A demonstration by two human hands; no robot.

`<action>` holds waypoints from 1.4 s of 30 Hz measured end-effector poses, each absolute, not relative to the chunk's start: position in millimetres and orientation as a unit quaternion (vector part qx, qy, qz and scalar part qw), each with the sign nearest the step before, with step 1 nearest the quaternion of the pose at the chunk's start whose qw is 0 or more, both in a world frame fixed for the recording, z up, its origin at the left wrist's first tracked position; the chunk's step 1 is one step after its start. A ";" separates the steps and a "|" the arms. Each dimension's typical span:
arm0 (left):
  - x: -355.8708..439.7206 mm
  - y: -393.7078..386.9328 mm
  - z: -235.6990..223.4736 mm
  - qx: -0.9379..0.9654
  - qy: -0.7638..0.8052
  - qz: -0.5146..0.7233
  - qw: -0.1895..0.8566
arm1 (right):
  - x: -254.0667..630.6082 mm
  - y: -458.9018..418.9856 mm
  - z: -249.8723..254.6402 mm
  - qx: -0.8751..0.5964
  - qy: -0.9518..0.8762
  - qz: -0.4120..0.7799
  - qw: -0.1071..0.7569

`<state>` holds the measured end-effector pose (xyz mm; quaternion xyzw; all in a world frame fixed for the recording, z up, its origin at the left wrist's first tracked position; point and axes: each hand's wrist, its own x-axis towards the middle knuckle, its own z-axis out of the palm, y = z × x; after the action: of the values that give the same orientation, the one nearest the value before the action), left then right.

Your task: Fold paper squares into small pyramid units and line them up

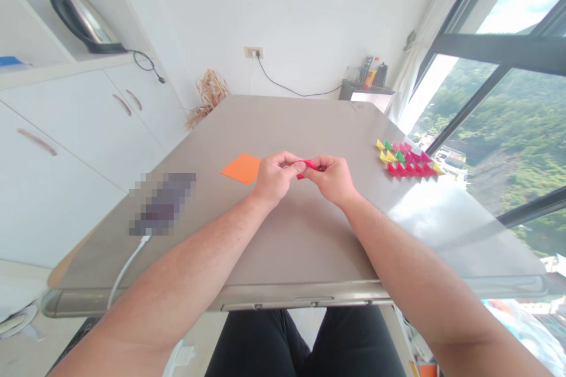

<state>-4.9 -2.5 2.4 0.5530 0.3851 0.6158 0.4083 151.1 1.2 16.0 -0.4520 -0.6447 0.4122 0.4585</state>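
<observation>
Between my two hands, above the middle of the table, is a small folded piece of red paper (311, 163). My left hand (275, 177) pinches its left side between thumb and fingers. On the other side my right hand (332, 178) is closed on the same paper, and the two thumbs almost meet. Fingers cover much of the paper, so its exact folded shape is hidden. A flat orange paper sheet (241, 168) lies on the table just left of my left hand, which hides its right corner.
Rows of small folded paper pieces (409, 160) in yellow, green, pink and red stand at the right of the grey table (292, 123). A blurred-out dark device (163, 203) with a white cable (128, 265) lies at the left. A window (499, 112) borders the right side.
</observation>
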 end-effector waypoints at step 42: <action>-1.0 -2.6 3.8 0.457 0.351 0.640 0.508 | 146.2 3.0 8.8 -0.447 -0.610 0.448 0.477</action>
<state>-1.0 -2.6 3.8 0.4569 0.3512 0.6401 0.5081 146.2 3.0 8.8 -0.4471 -0.6098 0.4485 0.4766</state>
